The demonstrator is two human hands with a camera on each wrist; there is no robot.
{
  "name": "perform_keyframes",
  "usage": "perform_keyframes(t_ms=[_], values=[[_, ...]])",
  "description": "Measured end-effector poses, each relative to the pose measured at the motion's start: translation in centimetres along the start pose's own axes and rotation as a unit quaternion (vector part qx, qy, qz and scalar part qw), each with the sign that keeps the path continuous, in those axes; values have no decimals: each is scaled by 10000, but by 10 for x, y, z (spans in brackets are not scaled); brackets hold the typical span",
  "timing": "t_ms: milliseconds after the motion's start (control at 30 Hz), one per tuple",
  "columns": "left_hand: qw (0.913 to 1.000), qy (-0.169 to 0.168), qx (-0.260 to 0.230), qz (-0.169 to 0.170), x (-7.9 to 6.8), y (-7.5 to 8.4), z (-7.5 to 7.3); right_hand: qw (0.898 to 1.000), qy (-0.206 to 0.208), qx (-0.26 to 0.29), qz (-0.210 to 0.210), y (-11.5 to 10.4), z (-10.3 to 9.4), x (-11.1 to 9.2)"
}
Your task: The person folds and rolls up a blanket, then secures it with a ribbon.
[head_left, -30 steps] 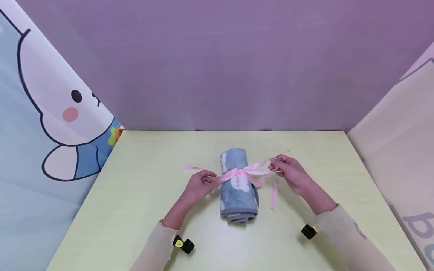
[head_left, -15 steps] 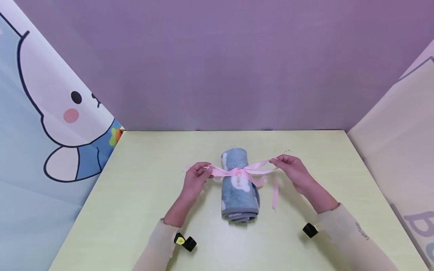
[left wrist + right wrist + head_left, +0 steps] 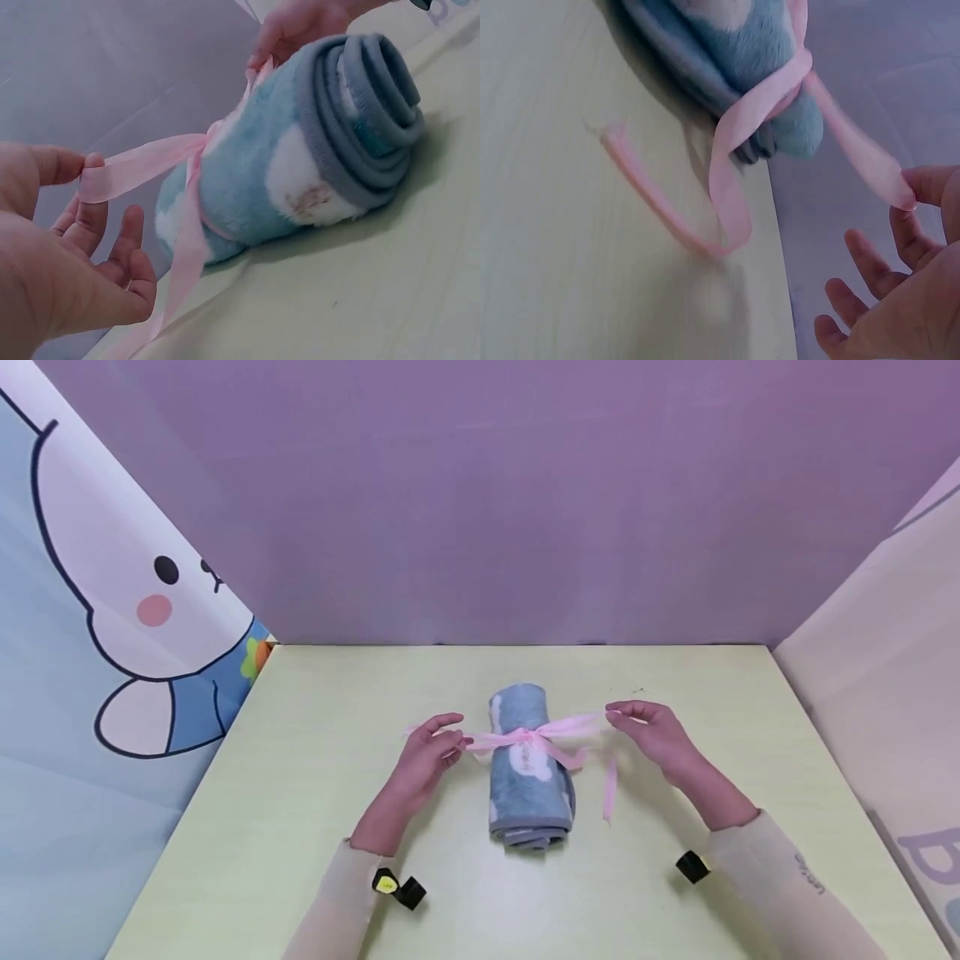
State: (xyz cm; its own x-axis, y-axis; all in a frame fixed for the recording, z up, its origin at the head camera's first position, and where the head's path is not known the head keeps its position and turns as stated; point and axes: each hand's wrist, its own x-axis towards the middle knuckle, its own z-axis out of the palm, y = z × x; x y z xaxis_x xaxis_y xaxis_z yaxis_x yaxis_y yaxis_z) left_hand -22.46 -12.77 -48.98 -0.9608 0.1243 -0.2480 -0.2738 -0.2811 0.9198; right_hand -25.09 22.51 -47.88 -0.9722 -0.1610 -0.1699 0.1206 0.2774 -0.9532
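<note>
A rolled blue fleece blanket [image 3: 527,802] with white patches lies lengthwise on the table, tied round its middle with a pink ribbon [image 3: 567,727]. To its left, my left hand [image 3: 423,758] pinches one bow loop between thumb and finger; the left wrist view shows that loop [image 3: 131,172] stretched flat. On the other side my right hand [image 3: 654,733] pinches the opposite loop [image 3: 866,165] at its tip, other fingers loosely bent. A loose ribbon tail [image 3: 731,195] curls down onto the table beside the roll. Another tail [image 3: 184,262] hangs below my left hand.
The pale yellow table [image 3: 262,827] meets a purple backdrop [image 3: 480,510] along its far edge. A cartoon-printed sheet [image 3: 120,610] stands at the left and a pale printed one [image 3: 885,693] at the right. Small black devices [image 3: 692,866] sit at both wrists.
My left hand has moved left and up, away from the roll, drawing its ribbon loop out straight. My right hand has shifted slightly right, its loop pulled narrower. The blanket stays in place.
</note>
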Motion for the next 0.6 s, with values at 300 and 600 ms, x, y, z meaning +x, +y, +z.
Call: perform_keyframes(t_ms=[300,600], values=[[9975,-222,659,-140,8,9,-20,9985,-303,-461,-72,11,-18,5],[9876,-797,1308,342,22,17,-27,9943,-236,-1002,-294,18,-30,2]])
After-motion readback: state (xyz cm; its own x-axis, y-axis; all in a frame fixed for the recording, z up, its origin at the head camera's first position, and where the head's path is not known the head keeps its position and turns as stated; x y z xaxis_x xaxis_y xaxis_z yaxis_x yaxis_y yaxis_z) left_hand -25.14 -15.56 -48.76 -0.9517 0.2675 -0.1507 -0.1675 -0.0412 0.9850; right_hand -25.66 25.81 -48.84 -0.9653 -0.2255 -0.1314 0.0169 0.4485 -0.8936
